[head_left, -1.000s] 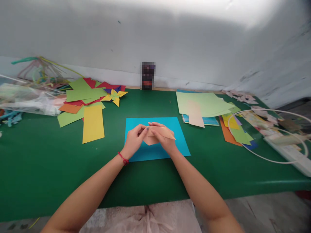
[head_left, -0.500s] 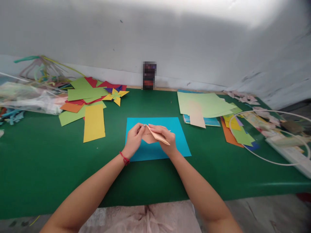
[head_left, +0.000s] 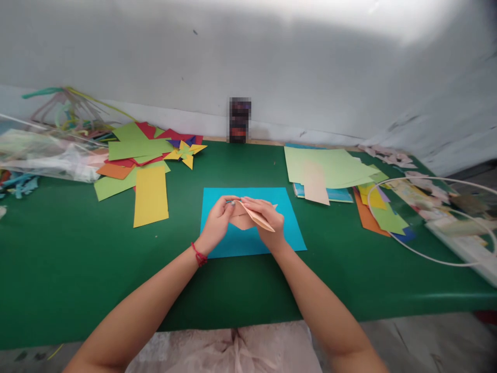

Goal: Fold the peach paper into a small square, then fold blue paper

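The left hand (head_left: 216,220) pinched the paper's (head_left: 243,223) left side; the right hand (head_left: 271,210), part-closed, gripped its right, probably steadying the fold, over the blue sheet (head_left: 293,230) between the table's (head_left: 174,295) near and far edges.

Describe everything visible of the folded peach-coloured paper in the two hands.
The folded peach-coloured paper looks thin and matte. The bare left hand and bare right hand both hold it, partly hiding it. A narrow, layered flap slants down rightward; the lower edge ends in a blunt point. It appears before the flat, bright-blue rectangular sheet; whether they touch is unclear.
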Tool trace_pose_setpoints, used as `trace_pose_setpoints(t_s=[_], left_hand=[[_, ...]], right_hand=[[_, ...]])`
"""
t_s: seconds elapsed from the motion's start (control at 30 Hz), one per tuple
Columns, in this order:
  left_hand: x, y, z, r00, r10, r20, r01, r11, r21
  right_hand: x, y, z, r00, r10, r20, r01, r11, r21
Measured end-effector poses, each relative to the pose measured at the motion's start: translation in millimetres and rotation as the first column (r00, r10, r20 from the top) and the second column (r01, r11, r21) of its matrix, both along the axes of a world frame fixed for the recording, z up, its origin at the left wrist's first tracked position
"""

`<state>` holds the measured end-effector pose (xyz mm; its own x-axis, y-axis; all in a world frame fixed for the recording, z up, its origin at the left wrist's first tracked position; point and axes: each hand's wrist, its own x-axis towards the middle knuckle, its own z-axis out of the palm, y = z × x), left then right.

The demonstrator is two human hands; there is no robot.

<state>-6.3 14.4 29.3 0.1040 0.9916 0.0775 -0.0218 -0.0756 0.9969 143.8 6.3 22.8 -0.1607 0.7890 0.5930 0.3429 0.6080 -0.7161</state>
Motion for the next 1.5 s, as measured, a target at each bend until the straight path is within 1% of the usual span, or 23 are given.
trace_pose_setpoints(t_s=[0.1, 0.2, 0.27, 0.43, 0.6, 0.73, 0.83, 0.9, 0.97, 1.13, 1.27, 1.5], left_hand=[[-0.3, 0.5, -0.5, 0.998, 0.063, -0.01, -0.063, 0.997, -0.049], [-0.8, 0.5, 1.1, 0.995, 0.1, -0.013, -0.101, 0.992, -0.073], [-1.1, 0.2, 1.9, 0.994, 0.109, 0.0, -0.109, 0.992, -0.071], [-1.5, -0.1, 1.3, 0.993, 0.107, 0.047, -0.102, 0.991, -0.084], [-2.3, 0.9, 0.5, 0.993, 0.114, 0.033, -0.111, 0.99, -0.09], [-2.7, 0.7, 1.8, 0.993, 0.115, 0.032, -0.111, 0.989, -0.097], [-2.0, -0.5, 4.5, 0.993, 0.084, 0.086, -0.075, 0.991, -0.11], [-1.7, -1.5, 7.1, 0.989, 0.046, 0.143, -0.028, 0.992, -0.12], [-1.9, -2.0, 9.3, 0.986, 0.036, 0.164, -0.015, 0.991, -0.13], [-3.3, -1.9, 10.9, 0.989, 0.079, 0.126, -0.058, 0.985, -0.164], [-3.1, -2.1, 12.0, 0.985, 0.078, 0.151, -0.051, 0.983, -0.174], [-5.1, -2.1, 11.8, 0.992, 0.056, 0.109, -0.04, 0.989, -0.142]], right_hand=[[1.3, 0.5, -0.8, 0.994, 0.003, 0.105, -0.009, 0.998, 0.059], [3.8, 2.6, -1.7, 0.977, 0.054, 0.206, -0.082, 0.988, 0.131], [5.3, 4.3, -1.3, 0.965, 0.072, 0.253, -0.114, 0.981, 0.155], [6.2, 6.9, 0.6, 0.951, 0.067, 0.303, -0.118, 0.982, 0.15], [6.6, 8.3, 1.5, 0.941, 0.042, 0.337, -0.106, 0.979, 0.174], [9.2, 10.3, 3.6, 0.929, 0.089, 0.358, -0.146, 0.98, 0.135], [10.9, 11.5, 5.2, 0.924, 0.122, 0.363, -0.166, 0.982, 0.092], [11.6, 12.0, 6.0, 0.921, 0.133, 0.367, -0.176, 0.981, 0.085], [12.0, 12.3, 6.3, 0.914, 0.142, 0.381, -0.188, 0.978, 0.087], [13.8, 13.3, 6.2, 0.893, 0.152, 0.424, -0.213, 0.972, 0.101], [15.6, 14.1, 6.4, 0.881, 0.165, 0.443, -0.237, 0.965, 0.111], [18.6, 16.3, 6.7, 0.868, 0.159, 0.471, -0.245, 0.961, 0.127]])
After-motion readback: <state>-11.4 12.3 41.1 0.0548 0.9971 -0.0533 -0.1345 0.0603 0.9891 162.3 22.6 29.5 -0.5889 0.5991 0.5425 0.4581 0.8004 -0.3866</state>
